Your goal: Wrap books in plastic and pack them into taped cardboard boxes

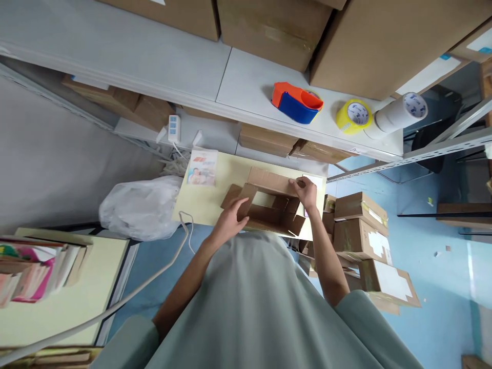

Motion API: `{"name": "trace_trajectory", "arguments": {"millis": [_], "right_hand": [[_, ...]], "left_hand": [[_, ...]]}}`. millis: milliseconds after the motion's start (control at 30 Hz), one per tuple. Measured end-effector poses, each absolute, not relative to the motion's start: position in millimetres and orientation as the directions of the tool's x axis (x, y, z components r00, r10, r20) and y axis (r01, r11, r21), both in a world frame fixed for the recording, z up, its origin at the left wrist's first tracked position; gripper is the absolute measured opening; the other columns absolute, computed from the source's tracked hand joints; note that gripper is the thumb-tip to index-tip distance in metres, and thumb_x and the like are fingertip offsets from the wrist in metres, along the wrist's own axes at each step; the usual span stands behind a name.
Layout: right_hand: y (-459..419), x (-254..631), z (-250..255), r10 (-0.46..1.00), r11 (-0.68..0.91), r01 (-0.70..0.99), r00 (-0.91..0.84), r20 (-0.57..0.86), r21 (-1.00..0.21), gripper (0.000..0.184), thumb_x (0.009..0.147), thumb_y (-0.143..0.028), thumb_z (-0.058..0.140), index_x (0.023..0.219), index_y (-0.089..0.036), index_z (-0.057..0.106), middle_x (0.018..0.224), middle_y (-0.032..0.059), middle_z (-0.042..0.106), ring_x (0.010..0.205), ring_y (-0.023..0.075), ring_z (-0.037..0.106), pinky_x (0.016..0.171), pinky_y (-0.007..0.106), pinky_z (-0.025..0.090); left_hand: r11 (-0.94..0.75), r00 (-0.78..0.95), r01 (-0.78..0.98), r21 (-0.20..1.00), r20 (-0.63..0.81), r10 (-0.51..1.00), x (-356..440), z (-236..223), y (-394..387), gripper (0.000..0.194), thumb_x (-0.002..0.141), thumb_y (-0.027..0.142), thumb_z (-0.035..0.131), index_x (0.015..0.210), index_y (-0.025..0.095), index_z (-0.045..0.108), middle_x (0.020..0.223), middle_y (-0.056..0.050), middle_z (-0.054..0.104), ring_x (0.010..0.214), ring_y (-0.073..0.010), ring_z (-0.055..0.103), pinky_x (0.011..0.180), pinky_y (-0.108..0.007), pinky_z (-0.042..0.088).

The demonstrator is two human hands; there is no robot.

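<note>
Gripping flaps (269,180), left hand (229,219) and right hand (306,193) hold the carton (269,215) opening upward, long axis running sideways.

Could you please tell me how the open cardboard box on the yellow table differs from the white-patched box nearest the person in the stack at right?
The open box has its flaps spread and its inside showing; the white-patched box shows no opening.
The left hand and right hand are on the open box, while neither touches the white-patched box.
Both are brown cardboard.
</note>
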State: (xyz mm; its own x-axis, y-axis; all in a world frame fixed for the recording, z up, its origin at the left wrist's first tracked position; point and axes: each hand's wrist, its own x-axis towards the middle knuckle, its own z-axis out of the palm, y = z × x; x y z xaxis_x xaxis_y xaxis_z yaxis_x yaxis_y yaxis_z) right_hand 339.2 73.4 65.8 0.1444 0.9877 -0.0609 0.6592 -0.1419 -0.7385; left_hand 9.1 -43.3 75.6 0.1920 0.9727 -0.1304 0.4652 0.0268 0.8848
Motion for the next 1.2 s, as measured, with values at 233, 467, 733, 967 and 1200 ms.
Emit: {"name": "trace_trajectory", "arguments": {"millis": [233,467,733,967,1200], "right_hand": [[66.6,330.0,51.4,0.964,-0.164,0.603,0.264,0.001,-0.780,0.071,0.092,-0.091,0.060,0.100,-0.023,0.076,0.107,0.0142,0.083,0.101,0.0330,0.079,0.096,0.045,0.062],[81.4,305.6,39.4,0.940,-0.172,0.568,0.340,0.039,-0.805,0.059,0.102,-0.079,0.058,0.099,-0.022,0.075,0.103,0.0111,0.081,0.098,0.0274,0.075,0.097,0.040,0.060],[75.4,284.5,32.6,0.864,0.008,0.617,0.392,0.317,-0.787,0.053,0.114,-0.068,0.045,0.095,-0.023,0.068,0.096,0.0091,0.072,0.093,0.0245,0.069,0.089,0.039,0.056],[25.5,323.4,56.9,0.969,0.152,0.617,0.061,0.239,-0.772,0.036,0.108,-0.057,0.067,0.093,-0.024,0.074,0.100,0.0087,0.077,0.104,0.0273,0.071,0.097,0.044,0.059],[-19.8,345.6,47.3,0.989,-0.065,0.550,0.146,0.019,-0.832,0.043,0.103,-0.063,0.068,0.115,-0.023,0.080,0.146,0.0181,0.070,0.143,0.0347,0.062,0.116,0.056,0.055]], "left_hand": [[-0.024,0.376,0.529,0.848,-0.209,0.903,6.6,68.5,-40.0,0.089,0.072,0.063,0.097,0.148,0.027,0.068,0.162,-0.014,0.063,0.157,-0.0422,0.051,0.135,-0.059,0.036],[-0.007,0.414,0.532,0.846,-0.254,0.874,-6.7,60.7,-34.8,0.098,0.070,0.061,0.100,0.155,0.029,0.064,0.171,-0.013,0.053,0.165,-0.0401,0.041,0.137,-0.056,0.036],[-0.002,0.472,0.588,0.809,-0.341,0.813,-11.6,70.2,-35.0,0.095,0.078,0.061,0.094,0.160,0.029,0.059,0.178,-0.011,0.045,0.170,-0.0358,0.035,0.140,-0.051,0.032],[0.085,0.295,0.529,0.844,-0.276,0.915,-17.9,61.2,-30.7,0.081,0.088,0.062,0.085,0.156,0.028,0.059,0.160,-0.012,0.065,0.148,-0.0353,0.063,0.124,-0.051,0.054],[0.107,-0.010,0.585,0.804,-0.125,0.992,-7.7,25.3,-11.4,0.093,0.087,0.040,0.090,0.166,0.024,0.045,0.153,-0.017,0.064,0.118,-0.0280,0.076,0.101,-0.043,0.066]]}}
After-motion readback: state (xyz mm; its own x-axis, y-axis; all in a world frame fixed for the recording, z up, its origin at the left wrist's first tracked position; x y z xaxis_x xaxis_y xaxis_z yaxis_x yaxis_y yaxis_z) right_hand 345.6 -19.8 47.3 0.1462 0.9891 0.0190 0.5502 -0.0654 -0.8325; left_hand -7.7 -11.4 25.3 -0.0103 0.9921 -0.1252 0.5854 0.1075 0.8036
